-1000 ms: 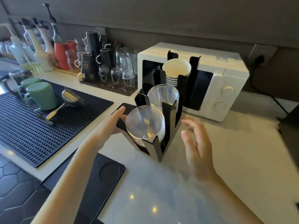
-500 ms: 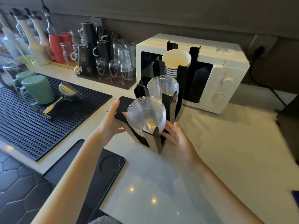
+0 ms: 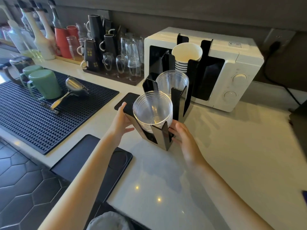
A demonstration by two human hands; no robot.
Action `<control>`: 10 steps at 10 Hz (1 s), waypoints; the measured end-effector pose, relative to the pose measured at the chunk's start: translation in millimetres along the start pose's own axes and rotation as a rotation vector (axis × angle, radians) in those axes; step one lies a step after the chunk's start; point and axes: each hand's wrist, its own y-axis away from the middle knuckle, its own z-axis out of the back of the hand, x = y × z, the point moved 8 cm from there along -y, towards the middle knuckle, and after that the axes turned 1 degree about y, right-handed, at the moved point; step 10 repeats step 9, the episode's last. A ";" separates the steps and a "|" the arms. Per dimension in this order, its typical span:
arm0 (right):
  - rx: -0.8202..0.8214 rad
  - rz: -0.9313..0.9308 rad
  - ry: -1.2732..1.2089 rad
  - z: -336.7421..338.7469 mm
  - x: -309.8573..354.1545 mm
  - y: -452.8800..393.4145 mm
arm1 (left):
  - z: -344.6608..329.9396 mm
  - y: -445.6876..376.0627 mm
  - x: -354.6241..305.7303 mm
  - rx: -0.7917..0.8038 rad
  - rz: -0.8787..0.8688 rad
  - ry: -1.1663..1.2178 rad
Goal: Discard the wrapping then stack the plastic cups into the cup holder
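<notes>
A black cup holder (image 3: pixel 163 138) with three slots in a row stands on a pale counter (image 3: pixel 232 155), grasped low down by two bare hands. The left hand (image 3: pixel 120 122) presses flat against the holder's left wall, thumb on the top edge and fingers spread along the side; the right hand (image 3: pixel 184 138) is cupped partly open against the right wall near the front corner, fingertips touching the black panel. Neither hand has hold of a cup. The nearest slot contains one stack of clear plastic cups (image 3: pixel 152 110), nested and upright (the number of cups in the stack cannot be counted); the middle slot contains a second clear stack (image 3: pixel 172 82); the far slot contains one stack of paper cups (image 3: pixel 186 54) with striped sides. Just behind the holder sits one white microwave (image 3: pixel 232 67) with two round knobs. On the left lies one ribbed black mat (image 3: pixel 33 120) bearing two green mugs (image 3: pixel 44 85) and one metal strainer (image 3: pixel 75 88). Near the counter's front edge rests one flat black tray (image 3: pixel 93 156) with a round recess. Along the back wall stand a tray of dark mugs and upturned glasses (image 3: pixel 116 60), two red cups (image 3: pixel 64 40), and several pump bottles (image 3: pixel 41 35), too crowded to count. The rim of a lined bin (image 3: pixel 108 221) shows at the bottom edge.
</notes>
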 end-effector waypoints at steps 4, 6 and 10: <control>0.057 0.002 0.066 3.1 2.4 -1.9 | -5.2 10.2 3.4 0.036 -0.039 -0.024; -0.035 -0.001 0.161 25.4 22.1 -2.2 | 2.2 10.9 -22.2 0.007 -0.030 -0.021; -0.233 0.640 0.088 98.5 213.9 74.3 | -35.4 70.7 -160.5 -0.026 -0.622 -0.239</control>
